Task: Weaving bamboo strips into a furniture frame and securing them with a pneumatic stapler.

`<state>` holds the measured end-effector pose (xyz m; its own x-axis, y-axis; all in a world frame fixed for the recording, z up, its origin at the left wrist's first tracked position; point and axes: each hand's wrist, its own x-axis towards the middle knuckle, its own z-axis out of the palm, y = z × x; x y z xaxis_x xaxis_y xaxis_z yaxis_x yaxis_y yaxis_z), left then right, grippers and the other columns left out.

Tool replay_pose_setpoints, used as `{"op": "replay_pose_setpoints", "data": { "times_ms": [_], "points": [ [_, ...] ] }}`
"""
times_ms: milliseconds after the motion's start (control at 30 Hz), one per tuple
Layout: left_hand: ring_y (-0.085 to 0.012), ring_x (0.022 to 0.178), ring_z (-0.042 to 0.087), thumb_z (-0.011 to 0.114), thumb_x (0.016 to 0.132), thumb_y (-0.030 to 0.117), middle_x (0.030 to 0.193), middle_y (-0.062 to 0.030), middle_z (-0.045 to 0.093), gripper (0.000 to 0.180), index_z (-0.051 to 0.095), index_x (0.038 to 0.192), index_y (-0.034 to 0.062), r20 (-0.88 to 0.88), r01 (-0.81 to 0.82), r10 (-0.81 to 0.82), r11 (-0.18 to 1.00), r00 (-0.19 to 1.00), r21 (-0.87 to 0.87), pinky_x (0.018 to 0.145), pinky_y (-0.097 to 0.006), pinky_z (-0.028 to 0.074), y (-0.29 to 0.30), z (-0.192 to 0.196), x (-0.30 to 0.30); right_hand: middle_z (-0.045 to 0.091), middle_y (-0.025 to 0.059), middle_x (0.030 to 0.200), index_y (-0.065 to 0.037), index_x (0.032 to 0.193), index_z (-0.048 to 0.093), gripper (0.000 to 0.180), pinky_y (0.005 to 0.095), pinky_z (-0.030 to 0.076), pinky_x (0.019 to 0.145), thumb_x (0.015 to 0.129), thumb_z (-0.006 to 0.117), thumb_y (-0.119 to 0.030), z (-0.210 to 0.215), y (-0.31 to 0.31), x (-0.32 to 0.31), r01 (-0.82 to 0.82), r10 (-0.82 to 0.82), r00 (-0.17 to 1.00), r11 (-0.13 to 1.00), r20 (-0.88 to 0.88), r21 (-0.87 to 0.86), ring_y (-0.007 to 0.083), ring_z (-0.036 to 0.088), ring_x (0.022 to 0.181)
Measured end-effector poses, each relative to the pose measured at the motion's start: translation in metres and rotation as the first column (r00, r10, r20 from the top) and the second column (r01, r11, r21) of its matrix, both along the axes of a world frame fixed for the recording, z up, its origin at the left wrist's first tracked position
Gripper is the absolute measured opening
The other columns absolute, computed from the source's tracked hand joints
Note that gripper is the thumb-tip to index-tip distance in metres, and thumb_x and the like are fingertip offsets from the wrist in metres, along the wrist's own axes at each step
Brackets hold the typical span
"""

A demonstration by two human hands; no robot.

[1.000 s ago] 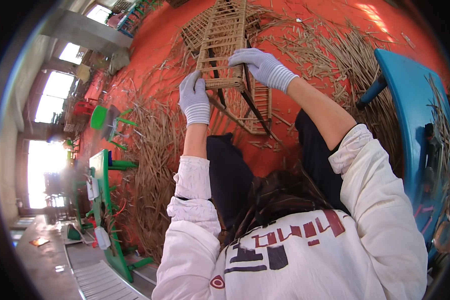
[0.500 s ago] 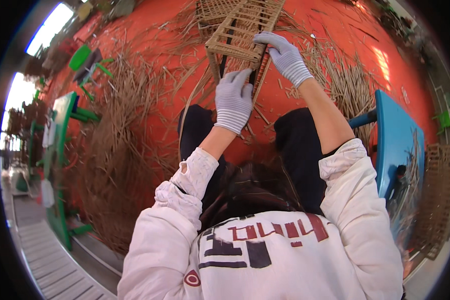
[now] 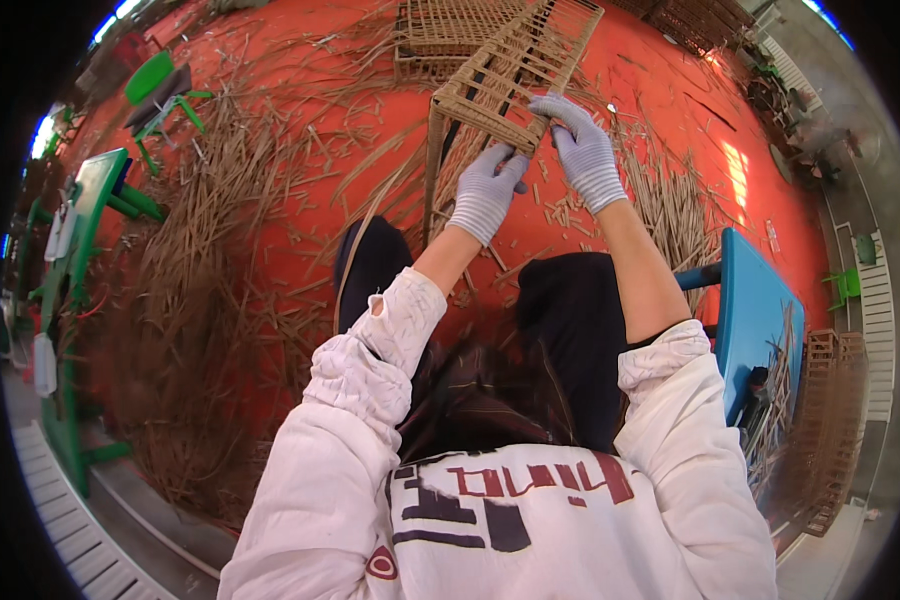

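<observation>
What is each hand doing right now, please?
Left hand: closed on the edge of the woven brown slatted rattan frame.
Right hand: closed on the same frame's end.

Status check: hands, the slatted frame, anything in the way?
Left hand and right hand, both gloved, grip the near end of the slatted cane frame. Frame tilted, off the floor. Loose cane strips litter the red floor.

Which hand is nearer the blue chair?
Right. The right hand grips the woven cane frame on the side toward the blue chair; the left hand sits below the frame's near edge, farther from it.
</observation>
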<state>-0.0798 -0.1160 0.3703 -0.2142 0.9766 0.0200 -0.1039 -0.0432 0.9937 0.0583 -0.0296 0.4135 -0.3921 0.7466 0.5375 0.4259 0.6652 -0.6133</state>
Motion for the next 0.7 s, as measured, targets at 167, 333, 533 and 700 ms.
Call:
{"op": "replay_pose_setpoints", "data": {
  "times_ms": [167, 333, 533, 700],
  "points": [
    [-0.0117, 0.064, 0.060, 0.065, 0.091, 0.020, 0.084, -0.0071, 0.065, 0.032, 0.065, 0.112, -0.0038, 0.183, 0.010, -0.010, 1.000, 0.983, 0.002, 0.061, -0.026, 0.049, 0.003, -0.004, -0.004, 0.063, 0.0100, 0.127, -0.012, 0.113, 0.069, 0.039, 0.0343, 0.043, 0.108, 0.086, 0.049, 0.009, 0.001, -0.001, -0.005, -0.040, 0.039, 0.999, 0.998, -0.022, -0.048, 0.0260, 0.053, 0.126],
    [-0.0113, 0.063, 0.059, 0.068, 0.087, 0.019, 0.080, -0.0057, 0.063, 0.029, 0.066, 0.106, -0.0023, 0.301, 0.073, -0.063, 0.997, 0.951, -0.022, 0.059, -0.026, 0.049, 0.006, -0.004, -0.006, 0.063, 0.0090, 0.127, -0.011, 0.112, 0.069, 0.039, 0.0351, 0.044, 0.106, 0.086, 0.049, 0.010, 0.000, -0.004, -0.007, -0.025, 0.025, 1.000, 1.000, -0.011, 0.009, 0.0259, 0.053, 0.127],
    [-0.0100, 0.061, 0.057, 0.067, 0.086, 0.018, 0.075, -0.0051, 0.061, 0.026, 0.066, 0.102, -0.0022, 0.294, 0.059, -0.056, 0.998, 0.954, -0.004, 0.059, -0.026, 0.048, 0.006, -0.003, -0.001, 0.063, 0.0101, 0.126, -0.010, 0.111, 0.069, 0.038, 0.0352, 0.044, 0.107, 0.086, 0.049, 0.011, 0.000, -0.006, -0.004, 0.001, -0.001, 1.000, 1.000, -0.021, -0.009, 0.0262, 0.053, 0.126],
    [-0.0178, 0.080, 0.063, 0.066, 0.087, 0.018, 0.093, -0.0088, 0.066, 0.031, 0.066, 0.113, 0.0022, -0.010, -0.029, 0.029, 1.000, 1.000, 0.008, 0.073, -0.030, 0.050, -0.001, -0.012, -0.001, 0.063, 0.0108, 0.125, -0.010, 0.111, 0.069, 0.039, 0.0355, 0.044, 0.107, 0.085, 0.049, 0.011, 0.000, -0.007, -0.003, -0.008, 0.006, 0.998, 0.999, -0.057, -0.034, 0.0263, 0.054, 0.126]
  ]
}}
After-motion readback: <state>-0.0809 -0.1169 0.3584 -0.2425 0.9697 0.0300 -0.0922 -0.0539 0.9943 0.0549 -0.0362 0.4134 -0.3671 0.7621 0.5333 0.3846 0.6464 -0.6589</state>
